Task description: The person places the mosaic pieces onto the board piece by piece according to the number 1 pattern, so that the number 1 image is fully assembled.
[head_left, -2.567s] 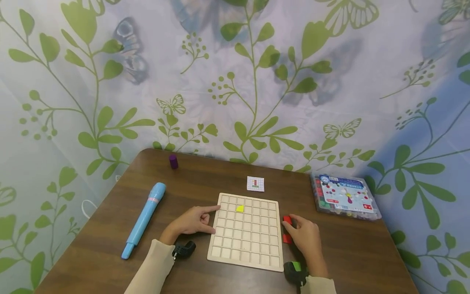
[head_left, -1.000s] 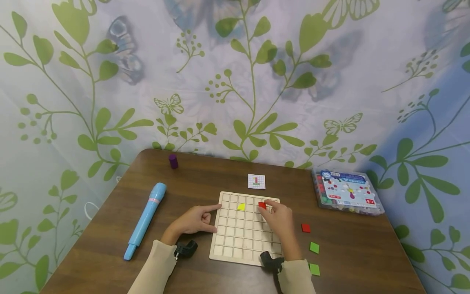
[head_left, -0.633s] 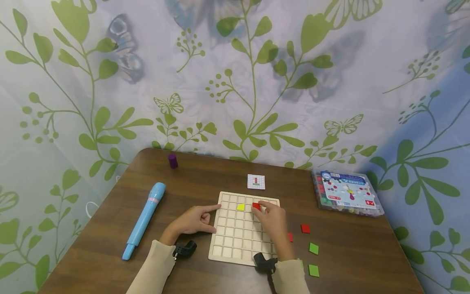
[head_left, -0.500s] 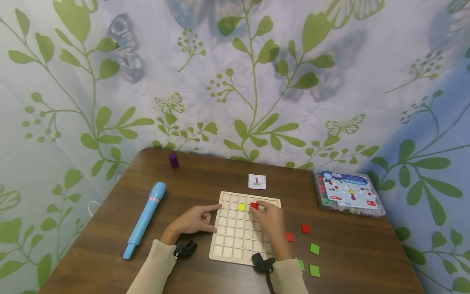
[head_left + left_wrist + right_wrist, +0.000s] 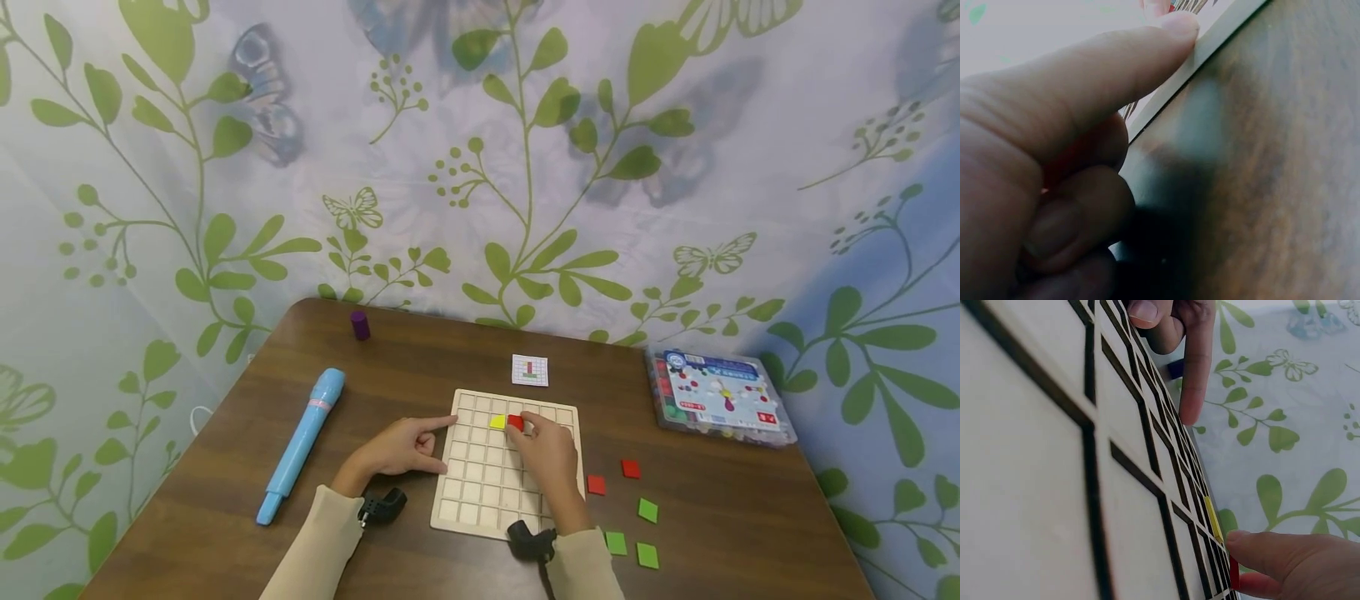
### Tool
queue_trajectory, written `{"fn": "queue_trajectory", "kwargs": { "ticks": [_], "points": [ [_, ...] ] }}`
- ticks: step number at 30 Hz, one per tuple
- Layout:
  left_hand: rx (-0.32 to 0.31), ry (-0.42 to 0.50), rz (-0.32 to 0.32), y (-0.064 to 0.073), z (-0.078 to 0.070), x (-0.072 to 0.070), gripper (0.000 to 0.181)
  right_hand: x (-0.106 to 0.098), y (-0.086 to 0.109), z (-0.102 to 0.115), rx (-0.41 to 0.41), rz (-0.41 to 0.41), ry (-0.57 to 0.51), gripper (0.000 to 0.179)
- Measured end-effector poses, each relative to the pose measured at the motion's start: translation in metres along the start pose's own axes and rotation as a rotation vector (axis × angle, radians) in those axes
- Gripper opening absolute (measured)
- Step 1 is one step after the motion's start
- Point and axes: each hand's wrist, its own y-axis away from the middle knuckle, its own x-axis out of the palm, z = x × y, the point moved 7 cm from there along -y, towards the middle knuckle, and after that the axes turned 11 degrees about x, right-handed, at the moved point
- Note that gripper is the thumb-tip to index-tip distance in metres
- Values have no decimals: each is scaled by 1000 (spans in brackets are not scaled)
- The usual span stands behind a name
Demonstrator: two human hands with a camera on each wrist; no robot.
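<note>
Light blue plastic stick (image 5: 302,446) with a pink band lies at the left of the brown wood-grain table (image 5: 217,500); any marking on the band is too small to read. A purple cylinder (image 5: 360,326) stands near the far edge. The left hand (image 5: 401,447) has index finger and thumb extended and spread, both touching the left edge of a pale wooden grid board (image 5: 472,471); its other fingers are folded. This placement matches 2.6 s ago. A yellow tile (image 5: 498,422) sits in the second row from the board's far edge, unchanged.

Just right of it, a red square tile (image 5: 515,422) is pinched between thumb and finger of the right hand (image 5: 547,450); whether it is seated cannot be told. One second ago it was over the board's right part, apart from the yellow piece. Beyond the board, a white paper card (image 5: 529,370) shows a printed grid with red and green blocks.

Rightward lie two loose red tiles (image 5: 631,469) and three green tiles (image 5: 647,556); one of each, hidden 1.0 s ago, now shows. Far right, a clear plastic box (image 5: 720,396) bears a blue-and-white label, its lettering illegible.
</note>
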Motion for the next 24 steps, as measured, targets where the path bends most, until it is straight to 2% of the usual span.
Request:
{"fn": "queue_trajectory", "kwargs": {
  "ticks": [24],
  "points": [
    [-2,-6,-4,-1,-1,1,82,1,2,1,-13,-68,52,41]
  ]
}}
